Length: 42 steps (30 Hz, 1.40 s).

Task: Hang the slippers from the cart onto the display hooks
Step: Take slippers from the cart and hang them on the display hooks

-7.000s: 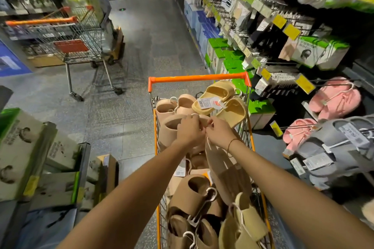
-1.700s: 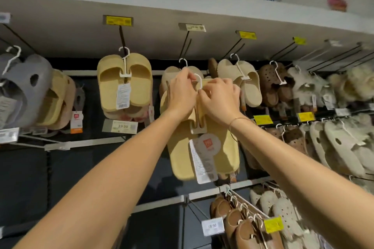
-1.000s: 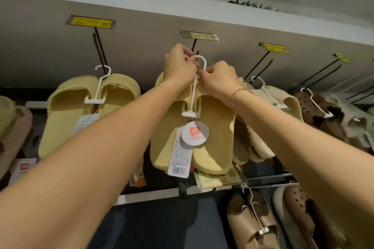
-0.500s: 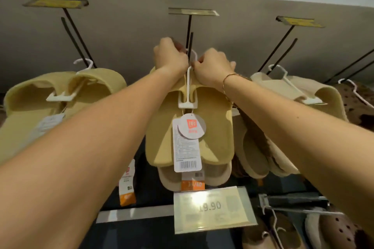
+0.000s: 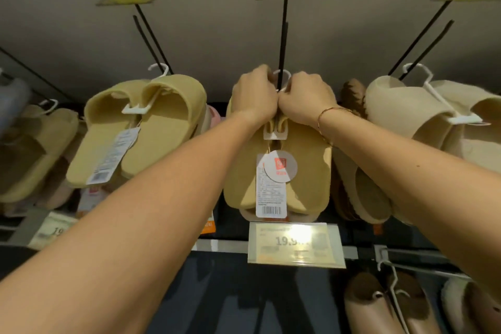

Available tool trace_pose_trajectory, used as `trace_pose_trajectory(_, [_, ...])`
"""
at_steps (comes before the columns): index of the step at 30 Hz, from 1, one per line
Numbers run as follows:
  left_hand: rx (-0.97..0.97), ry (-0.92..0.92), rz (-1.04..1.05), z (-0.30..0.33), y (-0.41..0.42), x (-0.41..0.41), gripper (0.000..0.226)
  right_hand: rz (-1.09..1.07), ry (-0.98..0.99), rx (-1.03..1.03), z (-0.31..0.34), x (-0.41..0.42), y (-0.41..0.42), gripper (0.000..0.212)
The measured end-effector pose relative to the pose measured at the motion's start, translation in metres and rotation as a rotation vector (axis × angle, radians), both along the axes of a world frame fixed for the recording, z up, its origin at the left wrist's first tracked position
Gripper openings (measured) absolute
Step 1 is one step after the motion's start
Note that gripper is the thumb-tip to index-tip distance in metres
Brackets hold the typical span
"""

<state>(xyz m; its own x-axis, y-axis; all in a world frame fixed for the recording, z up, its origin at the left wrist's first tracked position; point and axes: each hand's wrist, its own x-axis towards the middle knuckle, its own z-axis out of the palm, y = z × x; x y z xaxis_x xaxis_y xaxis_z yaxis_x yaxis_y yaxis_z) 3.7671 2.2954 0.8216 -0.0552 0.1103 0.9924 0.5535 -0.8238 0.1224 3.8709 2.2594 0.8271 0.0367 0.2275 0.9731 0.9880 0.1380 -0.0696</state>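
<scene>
A pair of yellow slippers (image 5: 303,171) on a white plastic hanger (image 5: 275,131) hangs straight ahead with paper tags on its front. My left hand (image 5: 253,95) and my right hand (image 5: 306,99) both grip the top of the pair, on either side of the hanger's white hook. That hook sits around the black display hook (image 5: 283,40), which juts out from the wall below a price label. Another slipper pair shows just behind and below the yellow one. The cart is out of view.
A second yellow pair (image 5: 141,130) hangs on the hook to the left, a cream pair (image 5: 423,116) on the hook to the right. A price tag (image 5: 295,243) reading 19.9 sits on the rail below. Brown slippers (image 5: 385,306) hang lower right.
My hands have pushed the yellow pair further along the display hook, and the hanger's hook now sits around it. The view has drawn closer to the wall.
</scene>
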Motion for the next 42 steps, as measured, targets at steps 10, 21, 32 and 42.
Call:
trace_pose_trajectory(10, [-0.186,0.235,0.063,-0.063,-0.060,-0.121,0.018,0.069,-0.240,-0.117,-0.061,-0.104,-0.066,0.019])
trace_pose_trajectory(21, [-0.695,0.466,0.699,-0.147,-0.196,-0.487,0.020,0.611,-0.406,-0.549,-0.148,-0.448,-0.136,0.029])
trace_pose_trajectory(32, [-1.390,0.374,0.955,-0.403,-0.303,-0.764,0.041,0.976,-0.676,-0.991,-0.396,-0.764,-0.188,0.021])
trace_pose_trajectory(42, [-1.723,0.132,1.071,-0.593,-0.325,-0.918,0.038,1.216,-0.942,-1.201,-0.590,-0.952,-0.175,0.022])
